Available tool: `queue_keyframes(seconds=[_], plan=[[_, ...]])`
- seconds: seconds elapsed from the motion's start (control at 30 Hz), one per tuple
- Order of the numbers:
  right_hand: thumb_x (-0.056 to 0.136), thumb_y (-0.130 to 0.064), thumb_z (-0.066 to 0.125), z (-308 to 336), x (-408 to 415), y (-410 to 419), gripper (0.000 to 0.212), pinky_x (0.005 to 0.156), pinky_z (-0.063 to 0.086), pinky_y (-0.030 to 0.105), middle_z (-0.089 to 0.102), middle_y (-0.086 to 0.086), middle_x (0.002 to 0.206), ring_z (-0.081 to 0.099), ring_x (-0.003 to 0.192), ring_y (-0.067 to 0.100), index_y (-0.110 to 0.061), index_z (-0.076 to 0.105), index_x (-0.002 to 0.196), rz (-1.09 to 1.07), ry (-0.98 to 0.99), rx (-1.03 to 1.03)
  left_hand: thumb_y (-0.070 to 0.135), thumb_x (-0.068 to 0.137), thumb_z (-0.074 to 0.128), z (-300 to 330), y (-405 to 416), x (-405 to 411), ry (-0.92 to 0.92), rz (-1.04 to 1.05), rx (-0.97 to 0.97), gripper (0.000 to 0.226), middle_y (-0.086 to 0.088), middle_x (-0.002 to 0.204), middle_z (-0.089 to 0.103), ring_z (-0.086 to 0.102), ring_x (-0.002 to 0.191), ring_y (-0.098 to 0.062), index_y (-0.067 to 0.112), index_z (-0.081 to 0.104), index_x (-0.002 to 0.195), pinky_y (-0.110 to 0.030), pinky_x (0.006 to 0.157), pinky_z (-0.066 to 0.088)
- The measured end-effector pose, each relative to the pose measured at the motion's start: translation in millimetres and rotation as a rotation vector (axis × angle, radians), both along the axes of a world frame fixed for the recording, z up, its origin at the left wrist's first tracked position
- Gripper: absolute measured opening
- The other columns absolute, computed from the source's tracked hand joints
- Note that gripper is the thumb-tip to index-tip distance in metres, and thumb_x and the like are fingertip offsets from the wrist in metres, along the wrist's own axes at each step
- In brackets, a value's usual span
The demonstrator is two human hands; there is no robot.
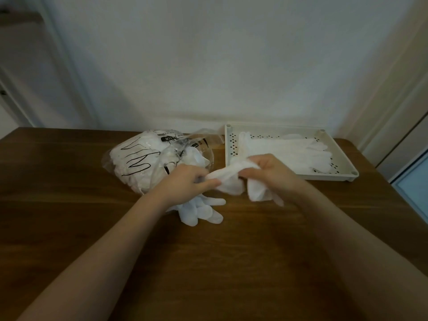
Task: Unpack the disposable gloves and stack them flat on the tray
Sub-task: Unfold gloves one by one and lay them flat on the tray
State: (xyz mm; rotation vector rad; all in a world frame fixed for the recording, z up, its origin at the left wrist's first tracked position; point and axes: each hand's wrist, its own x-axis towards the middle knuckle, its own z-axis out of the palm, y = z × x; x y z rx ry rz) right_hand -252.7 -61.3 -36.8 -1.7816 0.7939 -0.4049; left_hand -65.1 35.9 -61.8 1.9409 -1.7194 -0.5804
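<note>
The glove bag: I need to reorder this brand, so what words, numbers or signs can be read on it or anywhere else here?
Plastic bag: black label patches with white print near its top, too small and blurred to read.
Plastic bag: a black outline drawing of a hand, no words.
Tray, gloves on the tray, table: no text visible.

A single head-worn, wide-angle camera looks forward and down across a wooden table (231,262) toward a pale wall (220,54). Both forearms enter from the bottom edge, the left hand (185,181) and right hand (271,170) meeting near frame centre, close to the lens. The table's far edge, with a clear plastic bag (148,158) and a cream tray (342,149), sits at mid-height. Straight lines bow toward the frame's borders. No second view shares the scene.
</note>
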Motion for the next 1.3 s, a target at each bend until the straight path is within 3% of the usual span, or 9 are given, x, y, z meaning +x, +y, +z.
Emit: queue_keyframes(seconds=[0.1,0.17,0.3,0.47,0.6,0.8,0.9,1.1,1.3], plan=[[0.091,-0.006,0.052,12,-16,-14,0.018,0.064,0.057,0.045,0.065,-0.003,0.073,0.062,0.066,0.014,-0.016,0.066,0.09,-0.065,-0.208,0.238,0.042,0.088,0.057,3,-2,-2,-0.146,-0.033,0.075,0.026,0.005,0.087,0.062,0.055,0.079,-0.007,0.018,0.066,0.096,-0.024,0.073,0.044],[0.092,-0.004,0.048,15,-22,-17,0.018,0.051,0.056,0.032,0.06,-0.008,0.059,0.058,0.052,0.007,-0.015,0.062,0.094,-0.028,-0.267,0.289,0.038,0.088,0.058,13,-3,-10,-0.147,-0.048,-0.037,0.03,0.011,0.104,0.06,0.053,0.093,-0.003,0.019,0.061,0.112,-0.017,0.079,0.042],[0.088,-0.004,0.053,13,-30,-18,0.022,0.047,0.044,0.014,0.062,-0.011,0.061,0.053,0.051,0.001,-0.016,0.058,0.105,0.101,-0.322,0.271,0.034,0.089,0.057,45,-5,-37,0.377,-0.058,-0.258,0.025,0.032,0.104,0.054,0.052,0.09,0.02,0.04,0.052,0.112,0.002,0.072,0.039],[0.071,0.005,0.044,16,-40,-20,0.052,0.058,0.054,0.024,0.064,0.009,0.083,0.066,0.068,0.016,-0.008,0.047,0.121,0.255,-0.32,0.335,0.023,0.092,0.054,58,-19,-56,0.803,0.101,-0.152,0.014,-0.003,0.097,0.072,0.067,0.094,-0.021,0.017,0.067,0.097,-0.037,0.08,0.054],[0.059,0.008,0.038,6,-64,-34,0.057,0.073,0.054,0.029,0.066,0.015,0.098,0.064,0.096,0.028,-0.005,0.051,0.113,0.104,-0.194,0.399,0.019,0.092,0.053,64,-26,-57,1.209,0.097,-0.083,0.015,-0.001,0.088,0.071,0.065,0.085,-0.014,0.012,0.064,0.099,-0.032,0.082,0.051],[0.082,-0.043,0.053,14,-64,-34,0.053,0.107,0.032,0.03,0.056,-0.006,0.13,0.047,0.125,0.008,-0.02,0.05,0.13,-0.017,-0.141,0.089,0.022,0.092,0.054,69,-36,-64,1.192,0.063,0.046,0.031,-0.003,0.093,0.066,0.062,0.082,-0.013,0.007,0.057,0.119,-0.025,0.074,0.051],[0.093,-0.032,0.054,29,-46,-20,0.034,0.092,0.046,0.015,0.064,-0.009,0.117,0.059,0.107,0.001,-0.018,0.057,0.124,0.073,-0.016,-0.092,0.022,0.093,0.053,74,-40,-69,1.163,0.081,0.045,0.032,-0.005,0.093,0.067,0.061,0.08,-0.015,0.005,0.057,0.12,-0.027,0.073,0.051],[0.082,0.0,0.045,28,-33,-22,0.017,0.062,0.037,0.031,0.055,0.019,0.071,0.048,0.065,0.02,0.012,0.058,0.084,-0.134,0.129,-0.332,0.019,0.086,0.06,77,-49,-67,1.123,0.122,0.029,0.033,-0.007,0.097,0.067,0.06,0.094,-0.022,0.005,0.057,0.115,-0.033,0.086,0.048],[0.081,-0.003,0.044,30,-52,-52,0.021,0.053,0.031,0.027,0.042,0.006,0.058,0.037,0.054,0.016,-0.009,0.042,0.062,-0.246,0.479,-0.533,0.015,0.086,0.06,80,-64,-68,1.156,0.172,0.038,0.017,-0.002,0.085,0.07,0.067,0.077,-0.015,0.007,0.06,0.102,-0.027,0.071,0.056]])
